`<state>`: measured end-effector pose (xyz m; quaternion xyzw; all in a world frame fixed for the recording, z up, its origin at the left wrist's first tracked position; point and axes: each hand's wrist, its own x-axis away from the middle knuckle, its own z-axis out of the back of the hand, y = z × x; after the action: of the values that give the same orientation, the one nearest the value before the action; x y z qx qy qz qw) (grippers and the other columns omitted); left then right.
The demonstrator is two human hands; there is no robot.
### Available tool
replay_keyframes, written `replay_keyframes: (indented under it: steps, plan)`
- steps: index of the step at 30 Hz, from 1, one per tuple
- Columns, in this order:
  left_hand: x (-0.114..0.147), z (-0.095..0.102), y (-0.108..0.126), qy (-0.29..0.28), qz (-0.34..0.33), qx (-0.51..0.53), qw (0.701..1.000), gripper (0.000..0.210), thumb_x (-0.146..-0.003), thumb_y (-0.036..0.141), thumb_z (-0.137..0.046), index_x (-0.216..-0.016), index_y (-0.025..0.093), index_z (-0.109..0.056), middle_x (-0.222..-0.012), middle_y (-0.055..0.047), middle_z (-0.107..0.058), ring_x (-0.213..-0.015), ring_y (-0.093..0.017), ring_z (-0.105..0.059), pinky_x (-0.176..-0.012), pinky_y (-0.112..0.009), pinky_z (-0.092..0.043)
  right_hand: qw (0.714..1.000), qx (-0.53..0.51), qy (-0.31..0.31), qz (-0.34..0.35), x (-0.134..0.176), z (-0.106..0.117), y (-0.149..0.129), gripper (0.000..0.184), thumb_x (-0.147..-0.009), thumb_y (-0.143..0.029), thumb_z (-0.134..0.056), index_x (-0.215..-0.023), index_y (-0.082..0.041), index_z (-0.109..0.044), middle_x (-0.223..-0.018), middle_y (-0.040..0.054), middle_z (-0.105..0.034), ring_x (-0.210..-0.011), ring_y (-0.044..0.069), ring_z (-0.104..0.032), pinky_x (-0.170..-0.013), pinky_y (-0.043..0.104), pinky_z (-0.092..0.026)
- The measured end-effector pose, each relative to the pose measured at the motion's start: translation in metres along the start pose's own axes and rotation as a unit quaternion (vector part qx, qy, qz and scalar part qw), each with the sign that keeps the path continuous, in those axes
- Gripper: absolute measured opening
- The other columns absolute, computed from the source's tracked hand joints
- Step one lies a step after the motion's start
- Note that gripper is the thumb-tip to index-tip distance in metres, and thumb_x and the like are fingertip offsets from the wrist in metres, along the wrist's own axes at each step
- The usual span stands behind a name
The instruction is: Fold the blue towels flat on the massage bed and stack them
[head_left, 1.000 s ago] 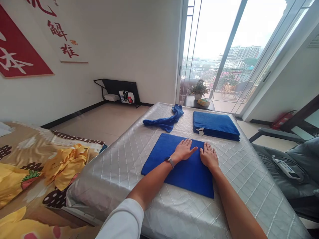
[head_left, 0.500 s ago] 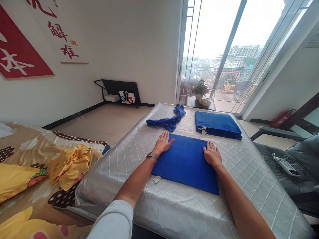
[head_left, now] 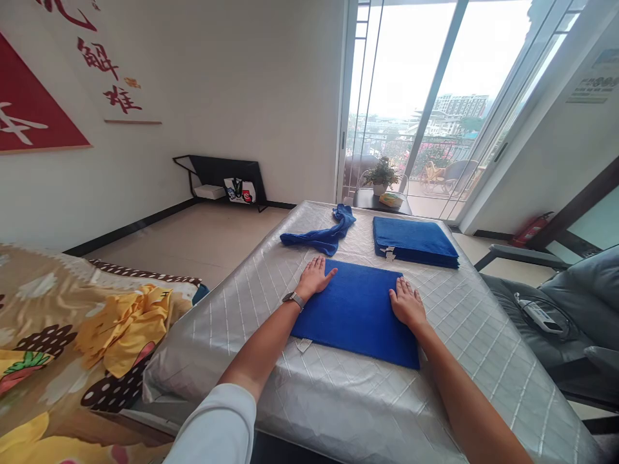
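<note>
A blue towel [head_left: 360, 316] lies flat as a rectangle, a white tag at its near left corner. My left hand [head_left: 315, 277], with a watch on the wrist, rests on its far left corner, fingers stretched out. On the right edge, near the far corner, my right hand [head_left: 407, 301] lies flat with the fingers extended. Beyond the hands is a crumpled blue towel [head_left: 322, 237]. To its right sits a neat stack of folded blue towels [head_left: 413, 240] with white tags.
The towels lie on a mattress in a silvery quilted cover [head_left: 232, 345]. A bed with a patterned sheet [head_left: 53, 283] and yellow cloth [head_left: 128, 328] adjoins at left. A dark armchair [head_left: 556, 316] holding a power strip [head_left: 539, 314] stands at right. A potted plant [head_left: 381, 174] stands beyond.
The view has shifted slightly to the right. Both hands stay laid on the flat blue towel's sides, and the towels keep their places on the mattress.
</note>
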<state>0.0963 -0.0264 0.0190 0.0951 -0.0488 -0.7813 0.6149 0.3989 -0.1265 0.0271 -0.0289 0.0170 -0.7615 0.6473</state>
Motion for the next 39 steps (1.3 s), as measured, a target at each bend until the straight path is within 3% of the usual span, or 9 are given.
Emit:
replay_keyframes:
  steps: [3,5,11,13,15,19,29,32,39]
  plan:
    - [-0.001,0.008,0.018,0.003,0.031,-0.014,0.999,0.091,-0.099,0.069,-0.011,-0.156,0.002,-0.03,-0.163,-0.021,-0.027,-0.152,-0.032,-0.023,-0.124,-0.047,-0.018,1.0,-0.006,0.002,-0.003,0.0,-0.001,-0.002,0.068,-0.103,-0.04,-0.013,-0.161,-0.006,-0.019,-0.169,0.0099,-0.017,-0.155,0.021,-0.013,-0.125,0.042,-0.008]
    - [0.0,0.009,0.047,0.017,0.016,-0.005,1.0,0.09,-0.1,0.067,-0.01,-0.156,0.0,-0.03,-0.163,-0.022,-0.027,-0.153,-0.032,-0.022,-0.125,-0.045,-0.018,1.0,-0.013,0.004,-0.005,0.0,-0.001,-0.002,0.068,-0.103,-0.041,-0.013,-0.161,-0.006,-0.02,-0.169,0.0092,-0.018,-0.155,0.021,-0.014,-0.125,0.042,-0.008]
    - [0.013,-0.019,0.167,-0.005,-0.219,0.053,0.974,0.082,-0.102,0.061,-0.004,-0.157,0.006,-0.031,-0.164,-0.015,-0.029,-0.154,-0.022,-0.021,-0.125,-0.038,-0.018,1.0,-0.011,0.005,0.002,0.0,-0.003,0.001,0.066,-0.103,-0.038,-0.013,-0.161,-0.006,-0.02,-0.169,0.008,-0.017,-0.155,0.021,-0.014,-0.125,0.041,-0.01]
    - [0.018,-0.028,0.19,-0.016,-0.236,0.062,0.97,0.082,-0.102,0.06,-0.002,-0.156,0.006,-0.031,-0.164,-0.014,-0.029,-0.154,-0.021,-0.021,-0.126,-0.038,-0.016,1.0,0.0,0.003,0.011,0.0,-0.004,0.003,0.065,-0.103,-0.037,-0.014,-0.162,-0.008,-0.019,-0.169,0.0072,-0.015,-0.155,0.021,-0.013,-0.124,0.041,-0.01]
    - [0.02,-0.034,0.195,-0.027,-0.226,0.063,0.972,0.082,-0.102,0.06,0.0,-0.156,0.006,-0.032,-0.164,-0.013,-0.03,-0.153,-0.021,-0.022,-0.126,-0.038,-0.016,1.0,0.002,0.006,0.013,0.0,-0.005,0.004,0.066,-0.103,-0.038,-0.015,-0.162,-0.008,-0.019,-0.169,0.0076,-0.015,-0.155,0.021,-0.012,-0.124,0.041,-0.011]
    - [0.02,-0.032,0.163,-0.028,-0.199,0.051,0.978,0.083,-0.102,0.061,-0.001,-0.157,0.008,-0.031,-0.165,-0.012,-0.027,-0.154,-0.021,-0.019,-0.126,-0.039,-0.013,1.0,-0.013,0.005,0.001,-0.002,-0.005,0.002,0.067,-0.103,-0.039,-0.013,-0.161,-0.006,-0.019,-0.169,0.0097,-0.017,-0.155,0.021,-0.013,-0.125,0.041,-0.01]
    - [0.03,-0.003,0.013,-0.015,-0.039,0.006,0.999,0.086,-0.101,0.066,-0.008,-0.158,0.005,-0.028,-0.165,-0.017,-0.023,-0.154,-0.027,-0.018,-0.126,-0.045,-0.015,1.0,-0.019,0.004,-0.009,0.001,0.0,-0.002,0.067,-0.103,-0.039,-0.014,-0.161,-0.006,-0.021,-0.168,0.0092,-0.018,-0.155,0.021,-0.014,-0.125,0.042,-0.008]
    - [0.032,0.0,-0.003,-0.01,-0.032,0.006,0.999,0.084,-0.102,0.065,-0.008,-0.158,0.005,-0.026,-0.165,-0.018,-0.022,-0.154,-0.027,-0.017,-0.125,-0.045,-0.018,1.0,-0.012,0.005,-0.007,0.001,0.003,-0.003,0.066,-0.103,-0.038,-0.014,-0.16,-0.005,-0.021,-0.168,0.0098,-0.02,-0.154,0.021,-0.016,-0.125,0.042,-0.009]
    - [0.033,-0.003,0.002,-0.01,-0.033,0.01,0.999,0.093,-0.099,0.069,-0.003,-0.157,0.0,-0.025,-0.166,-0.02,-0.019,-0.155,-0.027,-0.015,-0.126,-0.042,-0.014,1.0,0.007,-0.001,-0.002,0.018,0.01,-0.003,0.065,-0.104,-0.037,-0.015,-0.161,-0.006,-0.022,-0.168,0.0103,-0.019,-0.155,0.022,-0.015,-0.124,0.042,-0.011]
